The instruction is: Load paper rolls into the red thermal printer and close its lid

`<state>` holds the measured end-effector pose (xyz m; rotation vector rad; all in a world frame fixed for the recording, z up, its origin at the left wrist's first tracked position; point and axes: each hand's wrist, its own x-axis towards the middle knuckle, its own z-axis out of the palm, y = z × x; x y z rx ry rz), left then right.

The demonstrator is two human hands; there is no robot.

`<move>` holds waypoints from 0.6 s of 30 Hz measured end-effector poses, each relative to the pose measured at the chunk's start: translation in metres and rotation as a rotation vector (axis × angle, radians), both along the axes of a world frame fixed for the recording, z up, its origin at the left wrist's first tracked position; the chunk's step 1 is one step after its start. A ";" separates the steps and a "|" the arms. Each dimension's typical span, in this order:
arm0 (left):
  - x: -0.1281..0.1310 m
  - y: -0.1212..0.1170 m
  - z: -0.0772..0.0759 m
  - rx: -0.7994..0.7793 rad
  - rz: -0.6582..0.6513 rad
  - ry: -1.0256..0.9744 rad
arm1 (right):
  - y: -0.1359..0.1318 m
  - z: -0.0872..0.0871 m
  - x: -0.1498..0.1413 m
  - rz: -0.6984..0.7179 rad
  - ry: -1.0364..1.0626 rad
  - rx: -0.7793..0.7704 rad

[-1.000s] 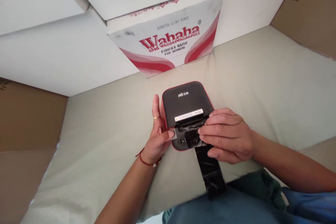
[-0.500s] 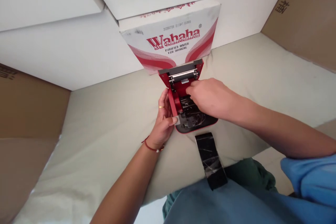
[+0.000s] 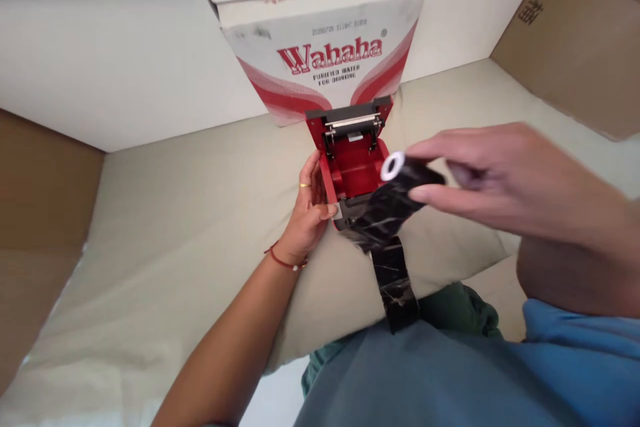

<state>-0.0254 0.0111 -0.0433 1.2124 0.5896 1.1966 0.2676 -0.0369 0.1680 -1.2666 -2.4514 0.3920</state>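
A red and black label printer (image 3: 357,170) stands on the pale cloth with its lid tilted up and its red inner bay exposed. My left hand (image 3: 311,210) grips its left side, thumb on the front corner and fingers along the outer wall. Above the printer's right front, my right hand (image 3: 510,180) pinches a roll of black marble-patterned label paper (image 3: 413,180) with a white core. Its loose end hangs down across the printer's front edge, partly blurred. Below lies a black marbled strip (image 3: 395,283), reaching over the cloth edge towards my clothes; whether it joins the roll I cannot tell.
Behind the printer a white and red Wahaha water carton (image 3: 330,57) stands against stacked white boxes (image 3: 125,67). Brown cardboard boxes flank the cloth (image 3: 200,213) at left and right (image 3: 590,47). The cloth's front edge lies close to my lap.
My right hand has lifted the label roll out of the printer bay and moved right and towards me. My left hand keeps its hold on the printer. The view has shifted slightly.
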 end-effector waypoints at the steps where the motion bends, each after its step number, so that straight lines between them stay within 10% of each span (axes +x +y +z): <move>1: 0.001 0.000 0.000 0.002 0.000 -0.003 | -0.006 0.001 0.020 -0.021 0.033 -0.043; 7: 0.001 0.002 0.005 -0.016 0.012 -0.002 | -0.005 -0.072 0.074 -0.111 -0.162 -0.298; 18: -0.003 0.000 0.006 -0.028 0.013 0.039 | -0.083 -0.141 -0.033 -0.006 -0.029 0.104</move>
